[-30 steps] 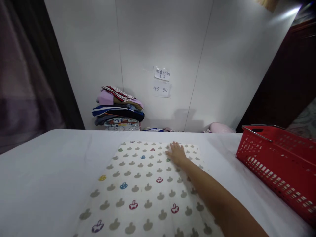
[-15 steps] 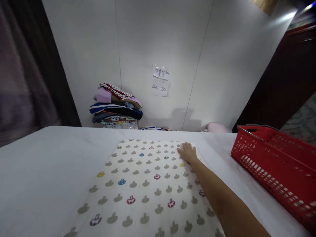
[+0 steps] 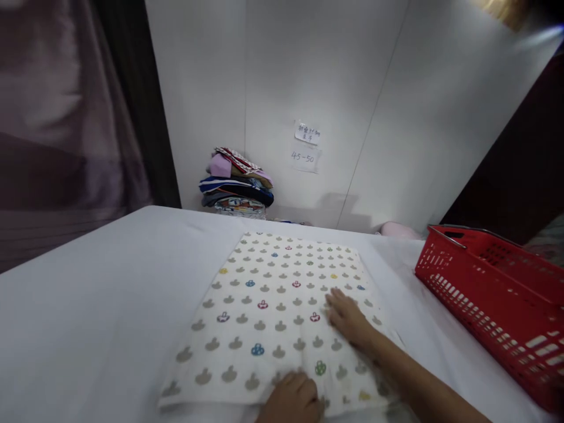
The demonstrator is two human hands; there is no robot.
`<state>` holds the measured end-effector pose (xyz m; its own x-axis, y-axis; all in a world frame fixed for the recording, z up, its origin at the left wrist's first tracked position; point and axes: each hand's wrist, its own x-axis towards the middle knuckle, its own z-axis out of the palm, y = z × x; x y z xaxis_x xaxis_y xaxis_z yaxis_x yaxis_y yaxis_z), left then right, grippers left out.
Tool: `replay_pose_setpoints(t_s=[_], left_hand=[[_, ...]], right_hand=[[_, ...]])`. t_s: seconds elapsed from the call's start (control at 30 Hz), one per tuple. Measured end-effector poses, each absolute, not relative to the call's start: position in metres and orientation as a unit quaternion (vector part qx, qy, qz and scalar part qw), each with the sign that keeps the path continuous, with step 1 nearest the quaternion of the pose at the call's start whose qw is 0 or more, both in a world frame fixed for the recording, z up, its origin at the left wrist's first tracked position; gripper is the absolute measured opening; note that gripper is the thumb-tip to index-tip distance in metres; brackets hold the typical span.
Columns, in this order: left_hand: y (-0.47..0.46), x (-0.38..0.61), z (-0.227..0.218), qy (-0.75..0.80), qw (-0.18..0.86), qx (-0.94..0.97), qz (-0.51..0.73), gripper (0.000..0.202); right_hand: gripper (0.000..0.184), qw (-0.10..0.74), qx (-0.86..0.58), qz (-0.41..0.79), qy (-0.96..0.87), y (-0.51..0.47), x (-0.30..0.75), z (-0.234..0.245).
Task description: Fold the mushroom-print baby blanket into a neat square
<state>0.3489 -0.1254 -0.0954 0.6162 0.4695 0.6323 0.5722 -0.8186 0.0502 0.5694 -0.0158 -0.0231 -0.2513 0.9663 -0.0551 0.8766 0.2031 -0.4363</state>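
A white cloth (image 3: 268,311) printed with grey and coloured mushroom shapes lies spread on the white-covered table. My right hand (image 3: 350,320) rests on the right half of the cloth, fingers stretched out and slightly blurred, holding nothing. At the near edge of the cloth is my left hand (image 3: 293,399), its fingers curled over that edge. The underside of this hand and its thumb are hidden. A few light creases run near the cloth's right side.
To the right on the table stands a red plastic basket (image 3: 489,294) with a metal handle. Behind the table's far edge rises a stack of folded fabrics (image 3: 238,185). Paper notes (image 3: 306,147) hang on the wall. A curtain (image 3: 66,117) hangs at the left.
My right hand has drawn back from the cloth's far right corner to its middle right. My left hand has come into view at the near edge. The camera view has shifted.
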Motion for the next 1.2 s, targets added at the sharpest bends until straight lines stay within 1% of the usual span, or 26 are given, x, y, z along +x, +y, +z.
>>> replay_pose_setpoints(t_s=[0.03, 0.1, 0.17, 0.23, 0.3, 0.4, 0.47, 0.57, 0.67, 0.83, 0.97, 1.07, 1.13, 1.2], left_hand=[[-0.125, 0.35, -0.09, -0.278, 0.085, -0.9, -0.326, 0.019], [-0.13, 0.349, -0.077, -0.284, 0.079, -0.903, -0.311, 0.012], [-0.138, 0.347, -0.065, -0.306, 0.052, -0.903, -0.298, 0.007], [-0.145, 0.344, -0.056, -0.325, 0.027, -0.902, -0.284, 0.012], [-0.149, 0.342, -0.049, -0.339, 0.015, -0.902, -0.265, 0.014], [-0.152, 0.342, -0.039, -0.364, 0.007, -0.905, -0.219, 0.014], [-0.153, 0.342, -0.031, -0.383, -0.009, -0.904, -0.191, 0.011], [-0.155, 0.342, -0.022, -0.416, -0.042, -0.892, -0.174, 0.008], [-0.157, 0.341, -0.019, -0.45, -0.064, -0.873, -0.176, 0.01], [-0.16, 0.342, -0.022, -0.441, -0.039, -0.881, -0.166, 0.012], [-0.163, 0.336, -0.025, -0.415, 0.007, -0.897, -0.153, 0.012], [-0.162, 0.316, -0.023, -0.435, 0.01, -0.889, -0.144, 0.011], [-0.161, 0.294, -0.019, -0.468, 0.0, -0.87, -0.152, 0.016], [-0.16, 0.27, -0.015, -0.492, -0.007, -0.852, -0.179, 0.025]], right_hand=[[0.052, 0.138, -0.559, 0.225, -0.786, -0.043, 0.565, -0.023], [0.041, 0.205, -0.474, 0.268, -0.813, -0.094, 0.557, -0.021], [0.033, 0.265, -0.408, 0.27, -0.831, -0.135, 0.551, -0.019], [0.033, 0.29, -0.374, 0.246, -0.846, -0.162, 0.545, -0.018], [0.037, 0.285, -0.373, 0.199, -0.86, -0.176, 0.542, -0.02], [0.04, 0.284, -0.392, 0.088, -0.871, -0.177, 0.536, -0.026], [0.034, 0.279, -0.399, 0.035, -0.873, -0.17, 0.53, -0.031], [0.018, 0.248, -0.4, 0.0, -0.882, -0.161, 0.519, -0.034], [0.015, 0.235, -0.396, -0.028, -0.887, -0.157, 0.512, -0.036], [0.013, 0.27, -0.376, -0.033, -0.886, -0.157, 0.514, -0.044], [0.011, 0.273, -0.36, -0.02, -0.892, -0.156, 0.519, -0.048], [0.014, 0.275, -0.36, -0.014, -0.892, -0.156, 0.521, -0.047], [0.016, 0.276, -0.367, -0.007, -0.888, -0.156, 0.521, -0.046], [0.017, 0.271, -0.376, 0.002, -0.886, -0.157, 0.52, -0.044]])
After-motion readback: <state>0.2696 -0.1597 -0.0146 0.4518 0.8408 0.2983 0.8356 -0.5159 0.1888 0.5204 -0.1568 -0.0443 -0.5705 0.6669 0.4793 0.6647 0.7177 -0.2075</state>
